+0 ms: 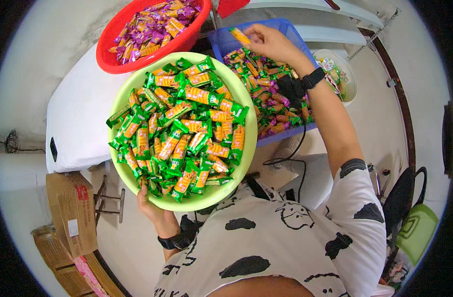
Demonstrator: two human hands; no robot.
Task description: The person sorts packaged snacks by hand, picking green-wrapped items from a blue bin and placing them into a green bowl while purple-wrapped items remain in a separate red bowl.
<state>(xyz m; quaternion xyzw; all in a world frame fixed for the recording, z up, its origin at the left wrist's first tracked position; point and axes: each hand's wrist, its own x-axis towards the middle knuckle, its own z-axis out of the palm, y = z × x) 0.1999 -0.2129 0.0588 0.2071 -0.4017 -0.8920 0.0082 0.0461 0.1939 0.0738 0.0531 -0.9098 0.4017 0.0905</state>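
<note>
My left hand [154,212] grips the near-left rim of a light green plastic basin [250,159]. The basin is heaped with green-and-orange wrapped snack packets [200,94]. Up at the right, my right hand [265,41] holds one orange packet with a green end [239,35] between thumb and fingers. That hand is above the far part of a blue plastic crate [286,26]. Inside the crate lie mixed packets [274,92], some with green wrappers and some with purple. A black strap with a dark device sits on each wrist.
A red plastic basin [102,50] of purple-and-orange packets [152,33] stands at the far left, close to the green basin's rim. A white bin with wrappers [354,83] is beyond my right forearm. A black cable [304,144] hangs from the right wrist. Cardboard boxes [72,211] stand at left.
</note>
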